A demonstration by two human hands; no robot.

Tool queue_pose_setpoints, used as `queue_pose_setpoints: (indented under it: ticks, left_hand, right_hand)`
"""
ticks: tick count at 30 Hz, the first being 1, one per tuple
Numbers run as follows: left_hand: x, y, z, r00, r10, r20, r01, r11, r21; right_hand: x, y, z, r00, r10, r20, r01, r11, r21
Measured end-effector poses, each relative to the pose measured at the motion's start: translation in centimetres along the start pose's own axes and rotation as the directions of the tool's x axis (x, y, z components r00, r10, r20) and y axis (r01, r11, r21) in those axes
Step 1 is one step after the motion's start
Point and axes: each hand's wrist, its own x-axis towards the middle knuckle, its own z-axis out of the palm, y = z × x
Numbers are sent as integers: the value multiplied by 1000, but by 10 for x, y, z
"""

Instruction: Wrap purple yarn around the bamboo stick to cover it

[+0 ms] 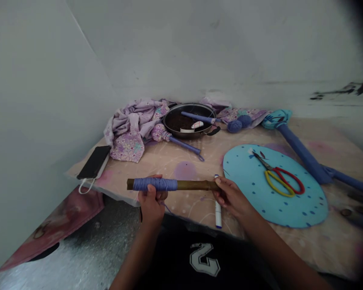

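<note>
A brown bamboo stick (195,185) lies level across both hands above the front of the table. Purple-blue yarn (169,185) is wound round its left half, leaving a short bare tip at the left end. My left hand (153,199) is closed round the wrapped part, thumb in front, and a loose strand hangs below it. With thumb and fingers my right hand (230,195) pinches the bare right end. Below that hand, a white marker with blue ends (218,213) rests on the cloth, partly hidden by the fingers.
Scissors with red and yellow handles (280,177) lie on a turquoise dotted oval (245,173). Behind stand a black pan (172,131), bunched floral cloth (130,133), a yarn-wrapped stick (186,145) and yarn balls (235,126). A phone (94,162) lies left; a long wrapped handle (302,151) lies right.
</note>
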Motion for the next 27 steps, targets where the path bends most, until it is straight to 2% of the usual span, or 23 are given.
queue_pose_setpoints:
  ticks: [4, 8, 10, 14, 17, 19, 23, 25, 27]
  left_hand:
    - [-1, -2, 1, 998, -55, 44, 56, 998, -12]
    - [-12, -17, 7, 981, -132, 141, 135, 991, -9]
    - [-19, -28, 11, 966, -174, 192, 168, 985, 48]
    - [-26, -46, 16, 947, -196, 254, 147, 969, 201]
    - [-25, -50, 16, 946, -194, 258, 135, 964, 229]
    - [-23, -50, 16, 940, -214, 265, 164, 966, 201]
    - [-18, -53, 21, 931, -284, 227, 289, 957, 15]
    - [-14, -56, 25, 924, -305, 232, 321, 946, -35]
    - [-5, -57, 30, 911, -313, 267, 331, 943, -27]
  right_hand:
    - [0, -1, 1, 1000, 6, -5, -6, 1000, 13]
    - [1, 0, 0, 1000, -15, 18, 14, 999, 49]
    - [1, 0, 0, 999, -23, 26, 21, 998, 55]
    - [-2, -3, 5, 998, -24, 50, 22, 999, 32]
    - [-5, -9, 8, 990, -115, 85, 117, 993, -10]
    - [-5, -15, 8, 967, -236, 94, 243, 968, -68]
    - [1, -28, 4, 863, -489, 125, 505, 839, -202]
    - [8, -36, 2, 866, -476, 155, 501, 825, -261]
    - [16, -43, -1, 909, -391, 141, 416, 849, -327]
